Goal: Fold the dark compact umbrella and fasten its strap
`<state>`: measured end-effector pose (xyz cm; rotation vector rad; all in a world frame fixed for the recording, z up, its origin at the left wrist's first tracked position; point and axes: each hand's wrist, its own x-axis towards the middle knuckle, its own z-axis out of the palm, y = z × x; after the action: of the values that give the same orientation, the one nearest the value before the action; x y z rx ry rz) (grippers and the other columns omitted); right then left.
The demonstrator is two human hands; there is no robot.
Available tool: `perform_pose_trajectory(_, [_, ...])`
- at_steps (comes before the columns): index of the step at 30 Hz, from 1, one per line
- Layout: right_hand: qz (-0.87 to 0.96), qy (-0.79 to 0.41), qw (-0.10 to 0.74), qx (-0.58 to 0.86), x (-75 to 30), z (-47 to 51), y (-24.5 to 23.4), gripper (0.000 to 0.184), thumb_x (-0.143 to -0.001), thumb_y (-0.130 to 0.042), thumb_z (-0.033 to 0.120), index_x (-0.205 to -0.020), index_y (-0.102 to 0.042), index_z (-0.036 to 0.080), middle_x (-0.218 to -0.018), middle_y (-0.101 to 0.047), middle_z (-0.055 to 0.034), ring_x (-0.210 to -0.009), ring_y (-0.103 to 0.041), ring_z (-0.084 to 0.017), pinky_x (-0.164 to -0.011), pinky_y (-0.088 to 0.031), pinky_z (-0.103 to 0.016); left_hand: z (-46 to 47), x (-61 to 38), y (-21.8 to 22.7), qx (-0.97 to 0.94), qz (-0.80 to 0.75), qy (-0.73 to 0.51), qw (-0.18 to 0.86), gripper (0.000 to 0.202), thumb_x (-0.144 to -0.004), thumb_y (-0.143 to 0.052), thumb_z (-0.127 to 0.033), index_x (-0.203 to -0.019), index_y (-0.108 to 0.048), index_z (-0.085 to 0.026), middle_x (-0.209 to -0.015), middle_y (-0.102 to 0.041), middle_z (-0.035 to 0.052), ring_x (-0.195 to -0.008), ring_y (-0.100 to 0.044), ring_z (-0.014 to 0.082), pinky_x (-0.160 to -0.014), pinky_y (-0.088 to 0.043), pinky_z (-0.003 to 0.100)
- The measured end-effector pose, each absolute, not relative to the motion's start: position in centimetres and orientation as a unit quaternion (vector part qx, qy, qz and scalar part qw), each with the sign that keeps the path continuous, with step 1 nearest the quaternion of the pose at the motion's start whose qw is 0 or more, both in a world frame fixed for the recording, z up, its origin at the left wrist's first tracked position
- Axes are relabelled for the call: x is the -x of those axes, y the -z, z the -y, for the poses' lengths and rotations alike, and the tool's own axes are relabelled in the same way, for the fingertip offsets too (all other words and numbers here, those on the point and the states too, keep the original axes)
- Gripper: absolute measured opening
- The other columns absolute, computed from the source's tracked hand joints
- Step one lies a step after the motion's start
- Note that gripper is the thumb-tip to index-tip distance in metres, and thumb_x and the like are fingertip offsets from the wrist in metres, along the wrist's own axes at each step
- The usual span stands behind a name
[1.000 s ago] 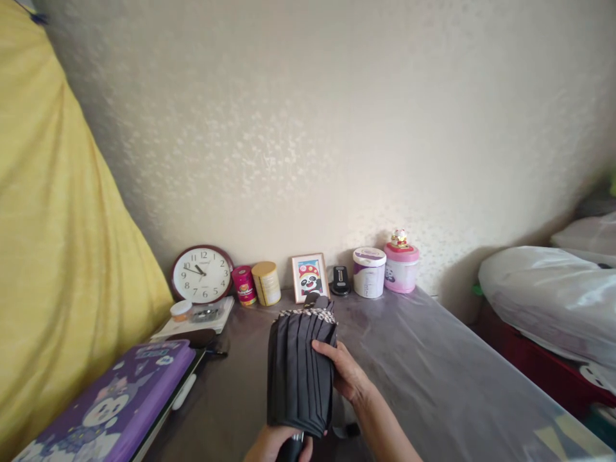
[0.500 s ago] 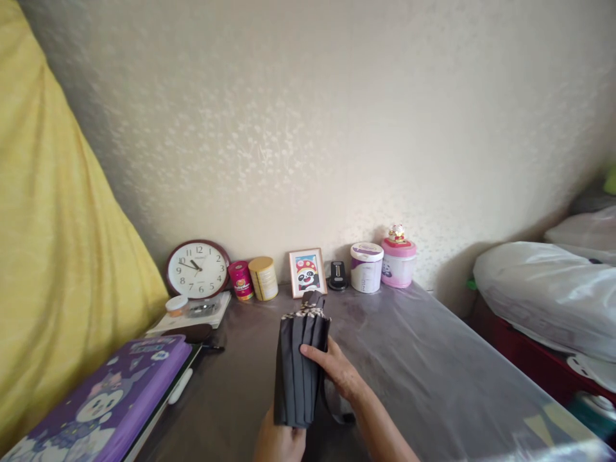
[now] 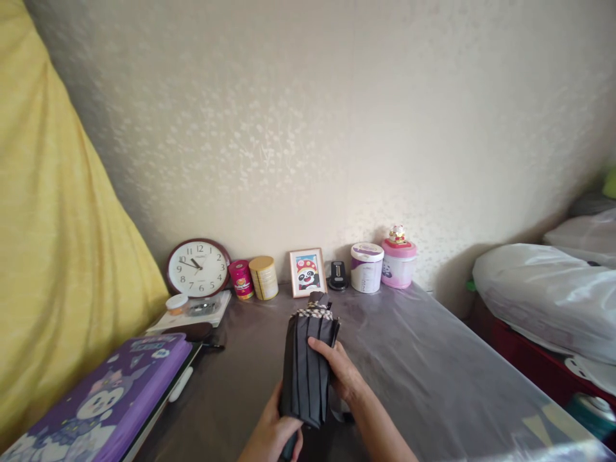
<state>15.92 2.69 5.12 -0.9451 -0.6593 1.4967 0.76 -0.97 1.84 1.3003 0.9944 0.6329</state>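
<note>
A dark grey folding umbrella [image 3: 308, 372], its canopy gathered in loose pleats, is held up over the near part of the table. Its far end shows a patterned trim. My right hand [image 3: 342, 372] grips the canopy from the right, thumb lying across the pleats; its other fingers are hidden behind. My left hand [image 3: 278, 427] is closed at the near end, around what looks like the dark handle, only partly visible. A dark strap [image 3: 341, 410] hangs below my right wrist.
Along the wall stand a clock [image 3: 198, 268], tins [image 3: 264, 278], a framed panda picture [image 3: 308, 273], a white tub [image 3: 367, 268] and a pink container [image 3: 398, 264]. A purple folder [image 3: 110, 398] lies left on the grey table covering [image 3: 409, 359]. White bags [image 3: 543, 295] sit right.
The umbrella has shifted slightly right and turned a little. My left hand has come more into view around its near end; my right hand still grips the canopy.
</note>
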Motion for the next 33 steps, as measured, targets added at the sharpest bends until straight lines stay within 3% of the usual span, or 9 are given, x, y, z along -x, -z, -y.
perform_pose_trajectory(5, [0.312, -0.607, 0.586, 0.436, -15.5, -2.7, -5.3, 0.05, -0.057, -0.076, 0.035, -0.099, -0.059, 0.015, -0.088, -0.069, -0.0069, -0.08, -0.064, -0.022, -0.074, -0.05, -0.034, 1.7, -1.4, -1.7, -0.704, -0.563, -0.247, 0.356, 0.047, -0.07, -0.044, -0.017, -0.117, -0.05, -0.014, -0.073, -0.065, 0.0069, -0.079, -0.062, 0.0204, -0.068, -0.047, 0.026])
perform_pose_trajectory(10, [0.289, -0.591, 0.622, 0.424, -15.1, -2.9, -5.2, 0.046, -0.054, -0.078, 0.031, -0.093, -0.059, 0.016, -0.077, -0.068, -0.0031, -0.07, -0.064, -0.02, -0.069, -0.051, -0.033, 1.9, -2.2, -0.8, -0.754, -0.594, -0.2, 0.194, 0.068, -0.065, -0.043, -0.006, -0.133, -0.034, -0.012, -0.128, -0.044, 0.0185, -0.1, -0.057, 0.0257, -0.082, -0.043, 0.029])
perform_pose_trajectory(15, [0.225, -0.625, 0.623, 0.413, -15.5, -2.8, -5.5, 0.032, -0.058, -0.074, 0.031, -0.081, -0.058, 0.016, -0.064, -0.066, -0.0021, -0.056, -0.061, -0.017, -0.057, -0.05, -0.029, 2.1, -2.2, -2.0, -0.683, -0.507, -0.287, 0.441, 0.079, -0.069, -0.044, -0.017, -0.139, -0.008, -0.018, -0.096, -0.062, 0.0097, -0.063, -0.061, 0.0152, -0.055, -0.046, 0.023])
perform_pose_trajectory(19, [0.222, -0.655, 0.601, 0.401, -16.0, -2.6, -5.8, 0.031, -0.062, -0.072, 0.036, -0.078, -0.059, 0.014, -0.063, -0.066, -0.0044, -0.053, -0.06, -0.016, -0.054, -0.049, -0.028, 2.4, -2.1, -3.3, -0.583, -0.438, -0.274, 0.627, 0.068, -0.071, -0.043, -0.024, -0.134, -0.019, -0.017, -0.062, -0.057, -0.0032, -0.031, -0.039, 0.007, -0.033, -0.029, 0.018])
perform_pose_trajectory(23, [0.248, -0.635, 0.608, 0.407, -16.3, -2.8, -5.6, 0.035, -0.061, -0.074, 0.037, -0.084, -0.06, 0.013, -0.067, -0.067, -0.004, -0.056, -0.061, -0.015, -0.059, -0.05, -0.028, 2.1, -2.0, -1.9, -0.67, -0.47, -0.295, 0.493, 0.066, -0.071, -0.044, -0.021, -0.134, -0.025, -0.013, -0.085, -0.066, 0.0076, -0.063, -0.062, 0.0165, -0.055, -0.046, 0.024])
perform_pose_trajectory(25, [0.262, -0.621, 0.619, 0.404, -16.4, -3.1, -5.4, 0.037, -0.061, -0.075, 0.035, -0.087, -0.06, 0.013, -0.071, -0.068, -0.0045, -0.061, -0.062, -0.016, -0.063, -0.05, -0.029, 1.8, -1.9, -0.6, -0.719, -0.484, -0.322, 0.379, 0.074, -0.066, -0.046, -0.017, -0.136, -0.023, -0.011, -0.121, -0.054, 0.015, -0.101, -0.058, 0.0225, -0.082, -0.045, 0.027])
perform_pose_trajectory(28, [0.268, -0.61, 0.637, 0.388, -16.3, -3.3, -5.1, 0.036, -0.06, -0.075, 0.032, -0.087, -0.06, 0.013, -0.073, -0.068, -0.0051, -0.065, -0.063, -0.017, -0.066, -0.051, -0.03, 1.5, -1.7, 0.7, -0.736, -0.531, -0.304, 0.29, 0.078, -0.064, -0.045, -0.014, -0.138, -0.019, -0.011, -0.141, -0.033, 0.0151, -0.115, -0.049, 0.0261, -0.088, -0.042, 0.031])
perform_pose_trajectory(31, [0.239, -0.625, 0.634, 0.387, -16.2, -3.3, -5.2, 0.032, -0.061, -0.074, 0.033, -0.082, -0.059, 0.013, -0.068, -0.068, -0.005, -0.06, -0.063, -0.018, -0.063, -0.051, -0.031, 1.6, -1.7, 0.1, -0.714, -0.514, -0.322, 0.35, 0.078, -0.067, -0.047, -0.016, -0.138, -0.016, -0.013, -0.13, -0.046, 0.016, -0.104, -0.057, 0.0227, -0.079, -0.046, 0.028])
perform_pose_trajectory(33, [0.217, -0.643, 0.626, 0.385, -16.3, -3.1, -5.4, 0.03, -0.063, -0.073, 0.034, -0.08, -0.059, 0.014, -0.067, -0.068, -0.0051, -0.057, -0.062, -0.017, -0.061, -0.051, -0.031, 2.0, -1.8, -0.9, -0.667, -0.487, -0.31, 0.471, 0.076, -0.071, -0.049, -0.025, -0.138, -0.014, -0.015, -0.098, -0.065, 0.0104, -0.067, -0.063, 0.0163, -0.055, -0.046, 0.024])
